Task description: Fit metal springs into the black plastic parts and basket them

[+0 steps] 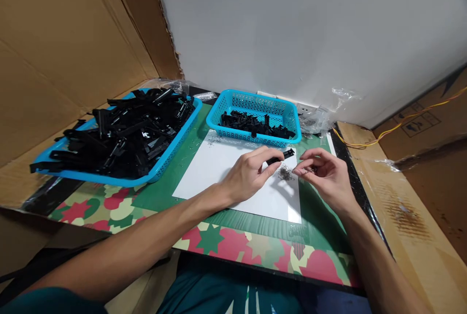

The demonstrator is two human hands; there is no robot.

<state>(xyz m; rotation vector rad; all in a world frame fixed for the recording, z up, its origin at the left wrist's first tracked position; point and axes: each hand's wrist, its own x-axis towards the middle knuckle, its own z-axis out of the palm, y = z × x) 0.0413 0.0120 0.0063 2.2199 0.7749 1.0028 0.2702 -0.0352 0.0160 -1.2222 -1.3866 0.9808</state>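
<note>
"What's on the table (319, 214), biggest first?"

"A large blue basket (162, 168) by the left edge, heaped with black pieces (134, 131). A white sheet (206, 170) lies in the middle, and a smaller blue basket (260, 103) stands near the far edge, partly filled with similar pieces."

"What could go wrong?"

"Some of the heap pokes over the large basket's rim, so a knock could tip pieces off. The black part (288, 154) in hand could twist free, I'd think, as only one end is gripped. The worst candidate is the pile of fine wire pieces (284, 174) near the sheet's right edge: it's loose and looks tangled, so a brushing finger could scatter it, or one piece could drag others along."

"And the hands?"

"The left hand (251, 170) reaches in over the near edge, palm down, its thumb and fingers closed on the black part. That part is over the sheet's right side, its free end pointing right. The right hand (326, 175) comes in nearer the right edge, palm turned inward, fingers curled and thumb almost meeting the fingertips."

"Holding anything?"

"Apparently a thin dark piece (311, 171); it's too small to tell its shape."
</note>
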